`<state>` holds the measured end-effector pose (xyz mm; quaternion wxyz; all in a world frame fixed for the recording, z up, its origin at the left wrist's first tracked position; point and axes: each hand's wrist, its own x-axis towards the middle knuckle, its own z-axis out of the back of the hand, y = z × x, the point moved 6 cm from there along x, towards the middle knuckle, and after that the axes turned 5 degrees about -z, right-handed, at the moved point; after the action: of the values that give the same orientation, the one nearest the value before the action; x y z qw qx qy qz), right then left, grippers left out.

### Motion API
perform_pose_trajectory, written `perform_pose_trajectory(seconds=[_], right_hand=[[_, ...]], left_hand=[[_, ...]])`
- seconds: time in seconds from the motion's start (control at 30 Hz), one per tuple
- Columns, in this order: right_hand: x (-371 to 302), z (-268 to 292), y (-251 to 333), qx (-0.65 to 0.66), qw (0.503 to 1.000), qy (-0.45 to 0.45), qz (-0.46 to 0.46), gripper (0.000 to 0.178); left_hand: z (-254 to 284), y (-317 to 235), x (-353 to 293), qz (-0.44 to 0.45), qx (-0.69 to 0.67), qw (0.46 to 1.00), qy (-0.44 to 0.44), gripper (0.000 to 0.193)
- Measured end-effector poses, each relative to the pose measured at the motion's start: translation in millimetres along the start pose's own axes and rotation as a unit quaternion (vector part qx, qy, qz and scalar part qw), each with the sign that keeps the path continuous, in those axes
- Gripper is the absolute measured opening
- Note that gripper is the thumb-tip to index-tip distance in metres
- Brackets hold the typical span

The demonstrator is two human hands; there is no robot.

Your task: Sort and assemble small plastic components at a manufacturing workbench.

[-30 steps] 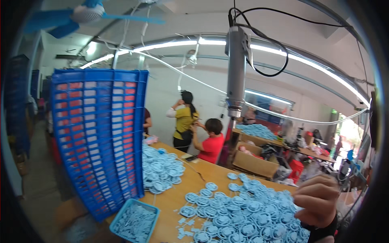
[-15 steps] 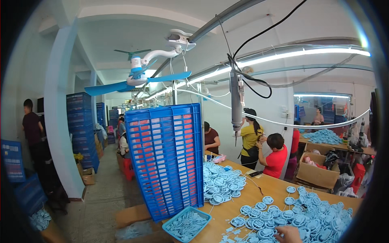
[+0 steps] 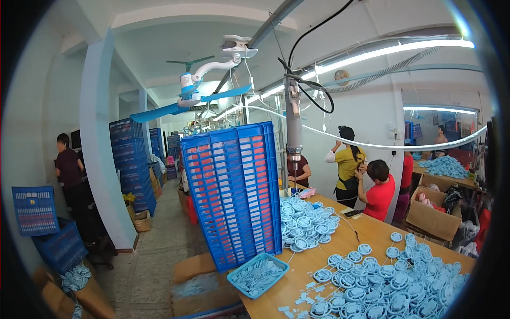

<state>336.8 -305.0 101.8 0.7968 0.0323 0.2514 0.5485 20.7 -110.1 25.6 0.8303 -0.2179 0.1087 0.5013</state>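
Observation:
Neither of my hands shows in the picture now. Light-blue round plastic pieces with thin stems (image 3: 380, 284) lie in a wide heap on the wooden table (image 3: 332, 247). Beside that heap, nearer the left, are several small flat light-blue bits (image 3: 309, 297). A light-blue plastic basket (image 3: 234, 282) at the table's left corner holds many small pieces of the same colour. Farther back, a second pile of round pieces (image 3: 305, 223) rests against a tall blue plastic crate (image 3: 228, 196). A grey electric screwdriver (image 3: 294, 125) hangs point down over the table.
A small blue-bladed fan (image 3: 188, 98) hangs overhead near a white cable (image 3: 366, 141). Cardboard boxes (image 3: 194, 268) stand below the table's left edge. Across the table are a person in yellow (image 3: 348, 165) and one in red (image 3: 380, 189). Stacked blue crates (image 3: 130, 165) line the aisle.
The view has swung, so the table and crate sit farther right and higher. The hand that was over the heap at the lower edge has left the picture. The hanging screwdriver has shifted left.

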Motion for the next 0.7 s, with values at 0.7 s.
perform_pose_trajectory(seconds=[0.7], right_hand=[[-24.7,-20.2,53.2,0.056,0.997,0.051,0.016,0.042]], left_hand=[[-2.8,-7.8,0.0,-0.019,0.013,0.997,-0.068,0.089]])
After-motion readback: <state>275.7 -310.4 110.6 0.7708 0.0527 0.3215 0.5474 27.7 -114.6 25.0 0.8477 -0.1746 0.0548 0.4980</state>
